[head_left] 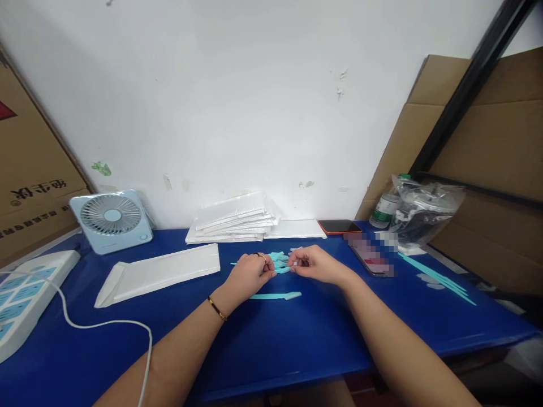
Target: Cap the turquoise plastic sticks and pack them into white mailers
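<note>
Turquoise pieces (279,261) between both hands; left grip (271,272), right grip (292,265) pinched near edges.

I count one fan (112,216), one power strip (36,297), one white cable (106,323), one bottle (385,209) and two phones: an orange-edged phone (339,227) and a dark-edged phone (369,254). One white packet (163,274) lies alone; the packet stack (233,219) overlaps too much to count. One turquoise strip (275,296) sits nearest; several turquoise strips (439,278) fan out rightward; the turquoise pieces (279,258) between the hands I can't number.
</note>
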Demonstrator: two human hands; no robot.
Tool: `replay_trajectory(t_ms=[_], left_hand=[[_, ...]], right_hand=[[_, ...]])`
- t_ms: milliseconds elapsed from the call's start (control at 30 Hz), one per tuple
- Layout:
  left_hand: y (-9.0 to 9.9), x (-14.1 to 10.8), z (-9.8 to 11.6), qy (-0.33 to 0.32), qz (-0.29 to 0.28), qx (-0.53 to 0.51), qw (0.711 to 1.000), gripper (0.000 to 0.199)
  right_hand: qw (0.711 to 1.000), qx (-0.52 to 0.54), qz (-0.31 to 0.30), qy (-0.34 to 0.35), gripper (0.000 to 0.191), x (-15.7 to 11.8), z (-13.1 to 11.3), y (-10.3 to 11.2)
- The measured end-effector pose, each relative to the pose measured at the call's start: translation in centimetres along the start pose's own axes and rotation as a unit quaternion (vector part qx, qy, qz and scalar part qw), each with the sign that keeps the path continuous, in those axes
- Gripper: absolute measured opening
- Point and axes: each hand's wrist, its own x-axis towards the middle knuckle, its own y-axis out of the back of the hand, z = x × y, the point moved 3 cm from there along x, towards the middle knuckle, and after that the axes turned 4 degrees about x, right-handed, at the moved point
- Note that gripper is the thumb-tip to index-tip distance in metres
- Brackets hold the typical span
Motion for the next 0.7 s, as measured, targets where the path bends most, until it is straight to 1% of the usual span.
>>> replay_trajectory(t_ms=[100, 167, 233, 300, 333, 400, 533, 633, 700], left_hand=[[-0.4, -0.1, 0.3, 0.0, -0.032, -0.028, 0.999, 0.014], [-0.4, -0.1, 0.3, 0.003, -0.044, -0.028, 0.999, 0.016], [0.0, -0.1, 0.1, 0.013, -0.018, 0.004, 1.0, 0.02], [0.4, 0.0, -0.6, 0.035, 0.018, 0.057, 0.998, 0.024], [0.6, 0.1, -1.0, 0.046, 0.027, 0.08, 0.995, 0.025], [0.5, 0.2, -1.7, 0.06, 0.018, 0.108, 0.992, 0.023], [-0.2, 0.3, -2.4, 0.059, -0.012, 0.113, 0.992, 0.015], [-0.3, 0.4, -2.5, 0.062, -0.004, 0.102, 0.993, 0.014], [-0.1, 0.4, -2.5, 0.061, 0.001, 0.086, 0.994, 0.014]], right_hand=[[0.999, -0.017, -0.035, -0.016, 0.017, -0.1, -0.3, -0.1], [0.998, -0.038, -0.05, -0.024, 0.017, -0.3, -0.1, 0.3], [0.997, -0.075, -0.02, -0.025, 0.018, -0.4, 0.4, 1.4], [0.99, -0.128, 0.042, -0.034, 0.019, -0.5, 1.1, 2.7], [0.985, -0.153, 0.065, -0.043, 0.019, -0.6, 1.5, 3.2], [0.976, -0.195, 0.075, -0.059, 0.016, -0.5, 2.3, 3.6], [0.966, -0.243, 0.043, -0.069, 0.011, 0.0, 3.1, 2.7], [0.967, -0.243, 0.035, -0.072, 0.007, 0.3, 3.4, 2.0], [0.972, -0.219, 0.029, -0.073, 0.006, 0.3, 3.3, 1.9]])
